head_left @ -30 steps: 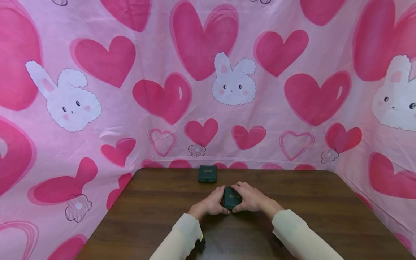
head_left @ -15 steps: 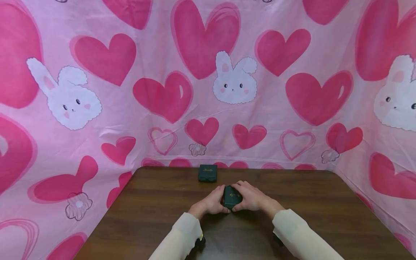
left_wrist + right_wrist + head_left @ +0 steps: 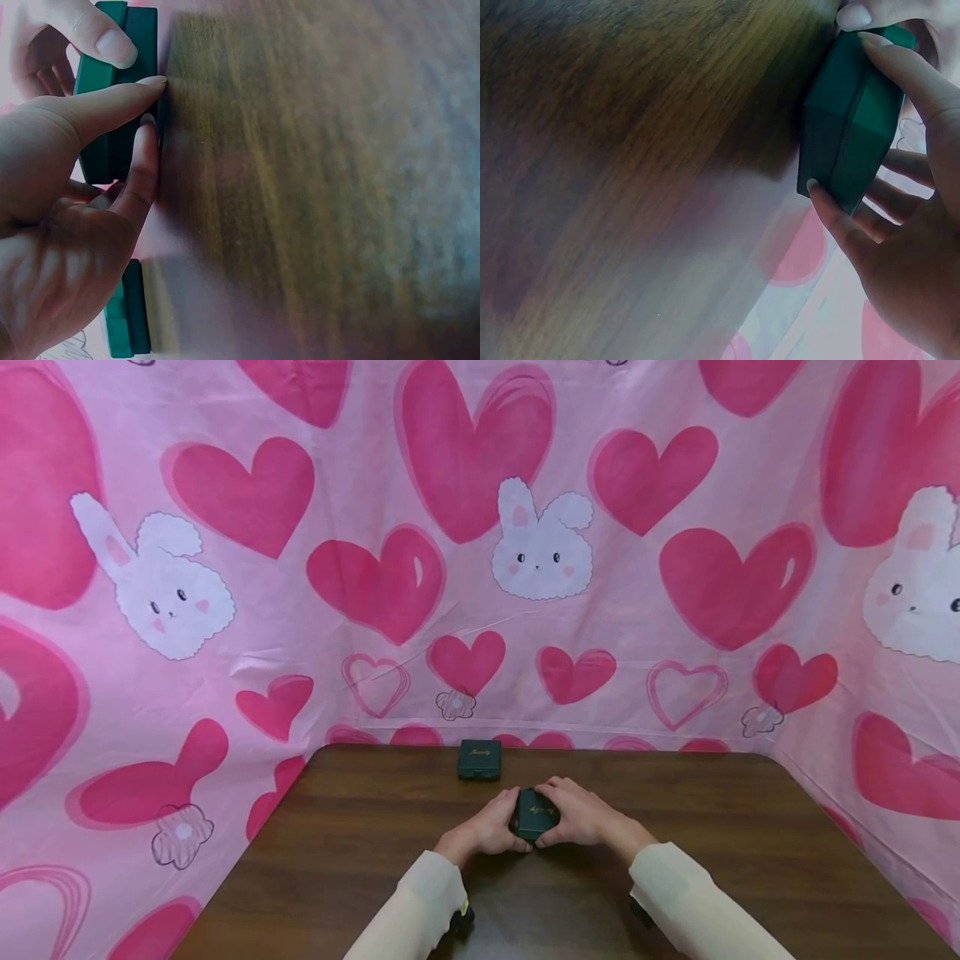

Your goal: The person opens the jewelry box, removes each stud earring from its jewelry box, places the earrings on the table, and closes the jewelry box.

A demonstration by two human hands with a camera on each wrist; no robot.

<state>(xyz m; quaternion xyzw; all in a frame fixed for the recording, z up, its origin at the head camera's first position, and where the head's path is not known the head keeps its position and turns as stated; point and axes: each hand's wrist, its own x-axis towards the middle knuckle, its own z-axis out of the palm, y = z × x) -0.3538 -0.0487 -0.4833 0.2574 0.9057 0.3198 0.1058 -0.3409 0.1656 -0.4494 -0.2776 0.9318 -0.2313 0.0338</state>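
A dark green jewelry box (image 3: 537, 817) with gold lettering on its lid lies on the table between both hands in the head view. My left hand (image 3: 495, 825) holds its left side, thumb along the front. From the right, my right hand (image 3: 579, 815) grips the opposite side with thumb and fingers. In the left wrist view, both thumbs lie on the near face of the green box (image 3: 139, 34). The right wrist view shows its side and lid seam, and the lid looks closed. Part of the box is hidden behind the fingers.
A second dark green box (image 3: 479, 759) with similar gold lettering stands farther back, left of the held one, near the table's rear edge. The brown wooden table (image 3: 360, 860) is enclosed by a pink cloth (image 3: 465, 602) printed with hearts and rabbits.
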